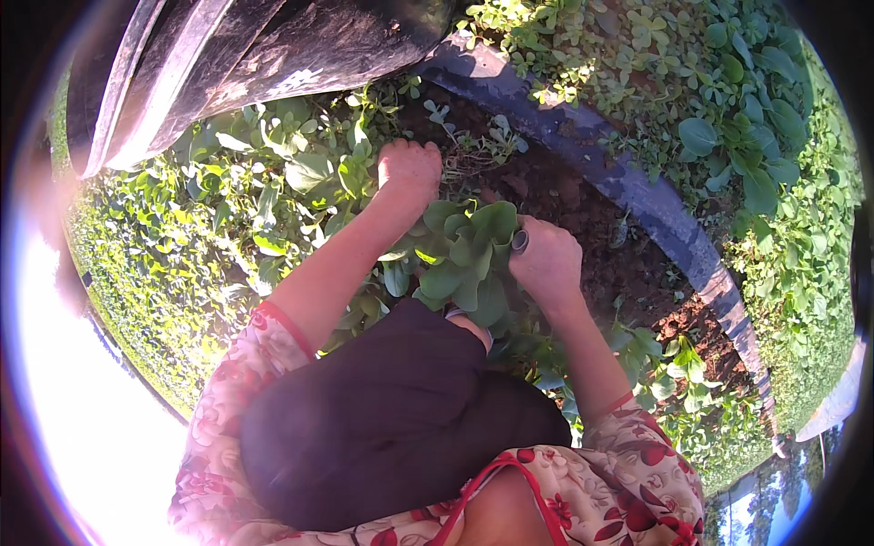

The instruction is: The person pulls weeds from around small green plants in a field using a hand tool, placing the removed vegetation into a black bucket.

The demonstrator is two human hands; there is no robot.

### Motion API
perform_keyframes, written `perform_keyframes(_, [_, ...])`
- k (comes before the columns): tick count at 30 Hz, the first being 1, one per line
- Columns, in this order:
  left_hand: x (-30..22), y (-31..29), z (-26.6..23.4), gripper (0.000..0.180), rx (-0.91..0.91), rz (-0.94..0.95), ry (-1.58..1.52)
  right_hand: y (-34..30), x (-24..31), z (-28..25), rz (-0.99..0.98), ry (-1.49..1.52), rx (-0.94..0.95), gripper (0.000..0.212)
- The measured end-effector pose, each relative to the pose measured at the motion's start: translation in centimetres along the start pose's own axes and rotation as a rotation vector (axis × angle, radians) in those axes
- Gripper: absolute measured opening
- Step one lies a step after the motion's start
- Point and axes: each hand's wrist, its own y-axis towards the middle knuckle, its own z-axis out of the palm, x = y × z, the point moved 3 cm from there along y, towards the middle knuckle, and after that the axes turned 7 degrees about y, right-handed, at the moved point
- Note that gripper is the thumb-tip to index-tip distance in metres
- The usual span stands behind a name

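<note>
My left hand (410, 171) is closed in a fist low over the plants, beside a patch of small thin-stemmed weeds (469, 153). What its fingers hold, if anything, is hidden. My right hand (550, 264) grips a short tool handle, whose round dark end (520, 241) pokes out by the thumb; the rest of the tool is out of sight. Between my hands stands a leafy green plant (466, 259) with broad rounded leaves, touching or nearly touching my right hand. Bare brown soil (583, 196) lies just beyond the right hand.
A large black plastic container or sheet (300, 55) takes up the upper left. Along the soil's right side curves a dark flat strip (637, 182). Dense leafy greens (756, 127) grow beyond it, and more low plants (200, 227) spread at the left. My dark-clothed knee (382, 409) is close below.
</note>
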Motion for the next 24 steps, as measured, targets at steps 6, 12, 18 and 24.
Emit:
perform_keyframes(6, [-0.2, 0.1, -0.5, 0.039, 0.069, -0.069, -0.084, 0.0, -3.4, 3.5, -0.009, 0.081, -0.066, 0.014])
perform_keyframes(12, [0.5, -1.0, 0.1, 0.030, 0.011, -0.045, -0.205, 2.2, -6.7, 5.6, -0.196, 0.191, -0.141, 0.021])
perform_keyframes(18, [1.9, -1.6, 0.6, 0.027, -0.048, -0.134, -0.452, 4.3, -7.1, 6.5, -0.447, 0.230, -0.199, 0.021])
perform_keyframes(24, [5.9, -0.3, 2.7, 0.029, -0.050, -0.319, -1.059, 4.8, -0.9, 1.6, -0.439, -0.020, -0.156, 0.019])
